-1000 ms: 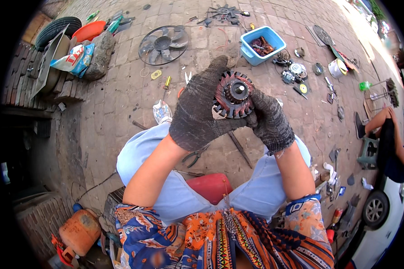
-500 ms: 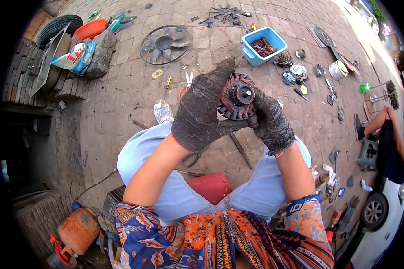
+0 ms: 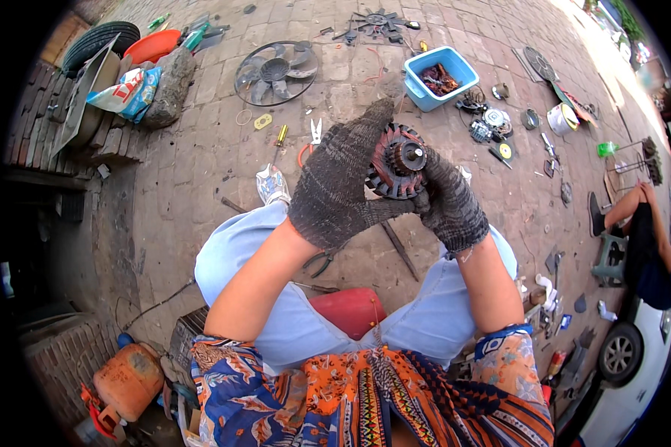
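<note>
In front of me, both hands hold a motor armature (image 3: 385, 165), a round dark core with reddish windings, slots around its rim and a commutator with a shaft tip facing up. My left hand (image 3: 337, 179), in a dark grey knit glove, presses along its left side, with the thumb beneath. My right hand (image 3: 453, 200), gloved alike, has its fingers around the right edge, the fingertips partly hidden. Below the hands, a dark metal bar (image 3: 400, 250) and pliers (image 3: 320, 262) lie on the paving between my legs.
Beyond my hands lie scissors (image 3: 315, 132), a yellow screwdriver (image 3: 280, 137) and a fan in a ring (image 3: 276, 71). A blue tub (image 3: 419, 91) holds reddish scrap. Motor parts (image 3: 492, 123) lie to the right, near a seated person (image 3: 652, 231). An orange tank (image 3: 129, 381) stands lower left.
The armature has turned and tilted slightly in my hands, its shaft tip shifting a little to the right. Both hands keep their hold and have hardly moved.
</note>
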Action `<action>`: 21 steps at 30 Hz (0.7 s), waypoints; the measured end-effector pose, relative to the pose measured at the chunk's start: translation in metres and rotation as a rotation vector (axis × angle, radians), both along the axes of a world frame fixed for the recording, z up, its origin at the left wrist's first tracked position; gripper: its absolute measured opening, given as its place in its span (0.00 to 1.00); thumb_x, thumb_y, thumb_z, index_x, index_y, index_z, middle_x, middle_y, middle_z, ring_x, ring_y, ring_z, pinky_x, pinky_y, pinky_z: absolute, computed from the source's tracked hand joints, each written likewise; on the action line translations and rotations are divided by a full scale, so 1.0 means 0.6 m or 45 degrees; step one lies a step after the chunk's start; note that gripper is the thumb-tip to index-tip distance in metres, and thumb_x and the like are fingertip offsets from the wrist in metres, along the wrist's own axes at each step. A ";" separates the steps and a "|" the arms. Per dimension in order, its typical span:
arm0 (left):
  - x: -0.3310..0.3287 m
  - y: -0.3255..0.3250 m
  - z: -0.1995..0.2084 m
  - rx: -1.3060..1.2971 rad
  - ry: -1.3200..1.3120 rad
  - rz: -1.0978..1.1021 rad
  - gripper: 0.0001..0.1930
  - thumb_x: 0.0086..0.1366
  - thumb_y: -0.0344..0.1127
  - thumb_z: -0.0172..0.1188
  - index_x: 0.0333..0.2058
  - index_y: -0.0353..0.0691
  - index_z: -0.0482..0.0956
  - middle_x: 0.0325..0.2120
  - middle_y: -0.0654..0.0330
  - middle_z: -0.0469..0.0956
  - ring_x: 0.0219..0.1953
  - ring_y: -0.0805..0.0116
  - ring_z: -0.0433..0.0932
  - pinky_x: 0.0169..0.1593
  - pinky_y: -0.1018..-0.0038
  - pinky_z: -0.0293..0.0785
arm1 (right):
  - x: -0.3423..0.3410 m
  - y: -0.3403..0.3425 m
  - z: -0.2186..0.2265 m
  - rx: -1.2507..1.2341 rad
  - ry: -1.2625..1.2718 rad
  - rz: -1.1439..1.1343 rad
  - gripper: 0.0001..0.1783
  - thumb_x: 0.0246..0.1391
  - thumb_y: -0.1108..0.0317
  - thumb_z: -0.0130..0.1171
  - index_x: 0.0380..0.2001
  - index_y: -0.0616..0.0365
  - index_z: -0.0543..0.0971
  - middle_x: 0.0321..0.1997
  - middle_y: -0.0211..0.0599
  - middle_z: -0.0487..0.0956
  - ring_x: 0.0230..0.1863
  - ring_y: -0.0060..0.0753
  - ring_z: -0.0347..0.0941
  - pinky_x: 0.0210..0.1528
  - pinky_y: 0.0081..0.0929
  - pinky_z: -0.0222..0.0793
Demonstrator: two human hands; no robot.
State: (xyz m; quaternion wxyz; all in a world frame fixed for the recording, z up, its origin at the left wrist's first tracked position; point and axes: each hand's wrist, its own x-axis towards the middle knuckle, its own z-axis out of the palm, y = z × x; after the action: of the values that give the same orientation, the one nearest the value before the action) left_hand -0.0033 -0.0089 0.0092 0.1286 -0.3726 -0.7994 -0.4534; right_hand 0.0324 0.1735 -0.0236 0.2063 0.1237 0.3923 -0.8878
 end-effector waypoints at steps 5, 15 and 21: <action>0.001 0.004 -0.006 0.053 -0.076 -0.002 0.52 0.34 0.44 0.76 0.56 0.31 0.57 0.46 0.50 0.70 0.48 0.59 0.71 0.52 0.67 0.67 | 0.000 -0.015 0.006 -0.302 -0.049 -0.038 0.28 0.51 0.56 0.54 0.52 0.61 0.65 0.47 0.45 0.74 0.45 0.39 0.74 0.44 0.38 0.75; 0.003 0.001 0.007 0.083 -0.052 0.005 0.49 0.35 0.48 0.73 0.54 0.31 0.61 0.44 0.50 0.70 0.46 0.53 0.69 0.50 0.63 0.63 | -0.001 -0.026 -0.004 -0.632 -0.054 -0.025 0.27 0.52 0.56 0.53 0.53 0.57 0.65 0.50 0.42 0.72 0.48 0.39 0.72 0.47 0.42 0.72; 0.010 -0.003 0.010 0.203 -0.105 -0.098 0.48 0.36 0.49 0.73 0.55 0.33 0.60 0.47 0.50 0.69 0.48 0.53 0.68 0.52 0.62 0.62 | 0.005 -0.023 -0.015 -0.633 0.026 -0.024 0.32 0.49 0.54 0.55 0.54 0.58 0.64 0.51 0.43 0.70 0.49 0.41 0.70 0.51 0.40 0.70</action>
State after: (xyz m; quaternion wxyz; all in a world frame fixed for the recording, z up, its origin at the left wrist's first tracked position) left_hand 0.0026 -0.0109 0.0153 0.1072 -0.3727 -0.7505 -0.5350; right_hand 0.0355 0.1595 -0.0326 0.2179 0.0638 0.1628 -0.9602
